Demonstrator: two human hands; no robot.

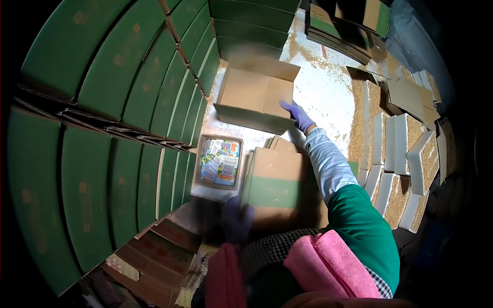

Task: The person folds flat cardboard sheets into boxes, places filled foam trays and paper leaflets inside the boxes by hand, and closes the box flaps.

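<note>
Head view: purple-gloved right hand (302,118) at an open, brown, rectangular cardboard box (245,88)

The blurred, purple-gloved left hand (237,219) is near the brown-and-green flat cardboard stack (275,192); its finger positions cannot be told. Left of that stack, a small brown rectangular tray (240,169) keeps colourful printed packets (221,160) together. Beyond, the box sits upright on the white flat tabletop (321,84). At its right wall, 1 right digit extends apart from the others, probably steadying it; whether they pinch cannot be told.
</note>
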